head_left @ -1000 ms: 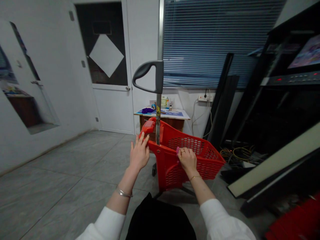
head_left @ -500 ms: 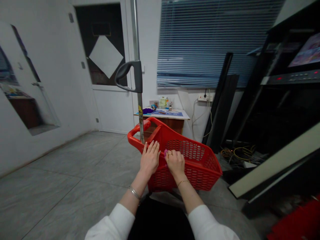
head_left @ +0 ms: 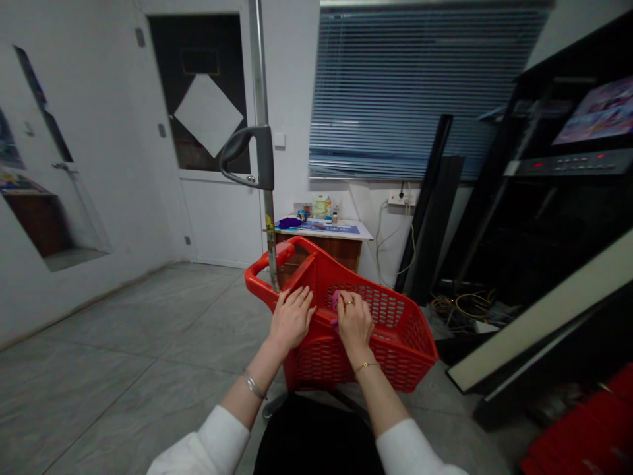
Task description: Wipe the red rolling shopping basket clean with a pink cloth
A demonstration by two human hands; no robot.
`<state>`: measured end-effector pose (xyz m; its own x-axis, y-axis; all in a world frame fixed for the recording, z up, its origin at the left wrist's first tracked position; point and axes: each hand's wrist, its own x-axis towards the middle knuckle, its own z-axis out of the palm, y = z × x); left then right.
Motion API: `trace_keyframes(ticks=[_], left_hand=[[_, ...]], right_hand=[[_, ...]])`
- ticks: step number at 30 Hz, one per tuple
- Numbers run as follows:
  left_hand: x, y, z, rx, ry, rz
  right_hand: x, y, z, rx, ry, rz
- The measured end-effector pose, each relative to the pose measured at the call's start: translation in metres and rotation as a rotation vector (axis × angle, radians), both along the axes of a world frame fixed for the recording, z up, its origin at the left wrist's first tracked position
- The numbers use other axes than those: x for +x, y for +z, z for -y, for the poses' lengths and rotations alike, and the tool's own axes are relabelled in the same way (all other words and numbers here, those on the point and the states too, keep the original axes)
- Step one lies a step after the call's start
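Observation:
A red plastic shopping basket (head_left: 390,336) on wheels stands on the grey tiled floor in front of me. A metal pole with a dark grey handle (head_left: 247,155) rises from its left end. My left hand (head_left: 291,318) lies flat on the near rim, fingers stretched out. My right hand (head_left: 353,323) rests on the same rim just to the right, fingers curled round a small pink cloth (head_left: 335,302) pressed against the basket.
A small wooden table (head_left: 324,234) with bottles and papers stands behind the basket by the wall. A white door (head_left: 217,204) is at the back left. Dark boards lean at the right beside cables (head_left: 459,307) on the floor. A black machine (head_left: 568,198) fills the right side.
The basket has turned and shifted left, its pole and handle swinging left. My left hand moved from the red end handle onto the near rim, close beside my right hand.

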<state>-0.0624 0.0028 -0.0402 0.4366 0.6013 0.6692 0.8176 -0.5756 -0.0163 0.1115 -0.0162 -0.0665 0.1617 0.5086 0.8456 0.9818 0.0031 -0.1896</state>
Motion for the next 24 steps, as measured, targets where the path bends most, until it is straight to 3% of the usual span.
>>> trace_keyframes(ticks=[6, 12, 17, 24], left_hand=[[0.005, -0.003, 0.001, -0.003, 0.023, 0.019], [0.010, -0.004, 0.005, 0.008, 0.017, 0.029], [0.015, -0.008, 0.005, 0.048, 0.029, 0.036], [0.014, -0.010, 0.004, 0.061, 0.040, 0.039]], right_hand=[[-0.017, -0.016, 0.006, -0.025, 0.081, 0.116], [-0.008, -0.020, 0.019, -0.111, 0.138, 0.121], [-0.003, -0.022, 0.014, -0.083, 0.114, 0.124], [0.034, -0.033, 0.017, -0.079, 0.084, 0.159]])
